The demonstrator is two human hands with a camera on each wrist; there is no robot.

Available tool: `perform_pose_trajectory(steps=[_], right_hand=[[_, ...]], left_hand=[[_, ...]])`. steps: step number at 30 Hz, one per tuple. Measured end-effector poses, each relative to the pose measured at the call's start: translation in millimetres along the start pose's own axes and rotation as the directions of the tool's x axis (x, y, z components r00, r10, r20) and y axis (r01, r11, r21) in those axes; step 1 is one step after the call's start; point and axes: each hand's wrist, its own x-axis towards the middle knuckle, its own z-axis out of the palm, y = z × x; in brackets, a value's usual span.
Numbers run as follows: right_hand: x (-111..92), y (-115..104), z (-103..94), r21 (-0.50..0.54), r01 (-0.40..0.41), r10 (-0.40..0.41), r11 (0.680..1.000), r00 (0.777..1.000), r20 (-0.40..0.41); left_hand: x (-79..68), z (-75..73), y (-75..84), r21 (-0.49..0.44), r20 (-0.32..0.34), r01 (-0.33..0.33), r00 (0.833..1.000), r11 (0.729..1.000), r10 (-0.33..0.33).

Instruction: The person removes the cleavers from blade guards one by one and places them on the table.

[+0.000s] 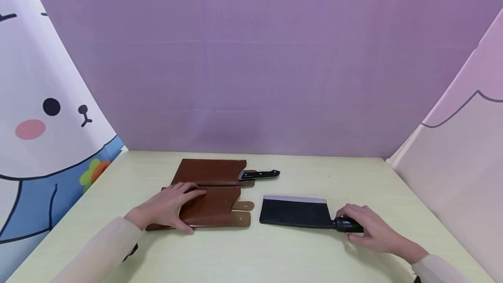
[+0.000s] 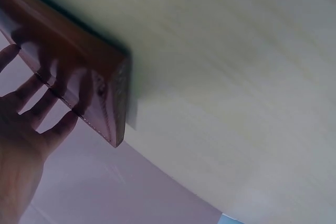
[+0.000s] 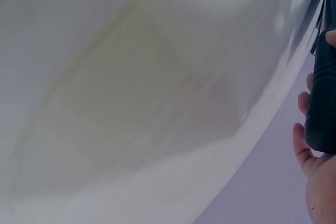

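Two brown leather knife sheaths lie side by side on the table. My left hand (image 1: pixel 169 204) spans the near sheath (image 1: pixel 214 208), thumb at its near edge and fingers along the far side; the left wrist view shows fingertips at the edge of this sheath (image 2: pixel 79 72). Its strap (image 1: pixel 242 205) with a snap points right. My right hand (image 1: pixel 367 228) grips the black handle (image 3: pixel 321 98) of a cleaver (image 1: pixel 296 213). The black blade points left toward the sheath, apart from it, with its silvery edge facing away from me. Whether the blade touches the table I cannot tell.
Behind the near sheath lies the far sheath (image 1: pixel 210 171), a black-handled knife (image 1: pixel 261 174) sticking out of its right end. A purple cloth wall (image 1: pixel 259 64) rises at the table's back. Printed cloth panels flank both sides of the pale table (image 1: pixel 235 257).
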Motion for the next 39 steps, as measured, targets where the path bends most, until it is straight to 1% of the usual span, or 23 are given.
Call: perform_pose_trajectory(steps=[4, 7, 11, 14, 23, 32, 36, 39], right_hand=[[0.6, 0.6, -1.0, 0.009, 0.000, 0.000, 1.000, 1.000, 0.007], [0.7, 2.4, -0.3, 0.016, 0.015, -0.015, 1.000, 1.000, 0.009], [1.3, 5.2, 0.5, 0.030, 0.035, -0.036, 0.999, 0.999, 0.020], [2.8, 6.2, -0.6, 0.037, 0.035, -0.036, 0.999, 0.999, 0.034], [5.0, 14.1, 1.4, 0.053, 0.001, -0.005, 0.999, 0.996, 0.084], [7.6, 18.7, 1.7, 0.034, -0.064, 0.059, 0.997, 0.989, 0.133], [7.6, 21.5, 2.7, 0.021, -0.073, 0.069, 0.997, 0.987, 0.146], [7.3, 23.2, 3.5, 0.012, -0.070, 0.068, 0.997, 0.988, 0.141]], left_hand=[[1.5, 0.3, -1.6, -0.022, 0.022, 0.005, 1.000, 1.000, -0.005], [2.3, 0.3, -2.2, -0.036, 0.029, 0.009, 1.000, 0.999, -0.008], [2.4, 0.5, -2.9, -0.039, 0.040, 0.012, 0.999, 0.999, -0.010], [2.4, 0.4, -3.0, -0.039, 0.053, 0.015, 0.999, 0.999, -0.013], [2.9, -1.1, -2.5, -0.058, 0.093, 0.034, 0.995, 0.998, -0.029], [3.0, -0.5, -3.7, -0.060, 0.105, 0.039, 0.994, 0.997, -0.032], [2.8, -0.5, -4.1, -0.068, 0.111, 0.044, 0.993, 0.997, -0.036], [3.1, -0.6, -3.5, -0.070, 0.113, 0.042, 0.993, 0.997, -0.034]])
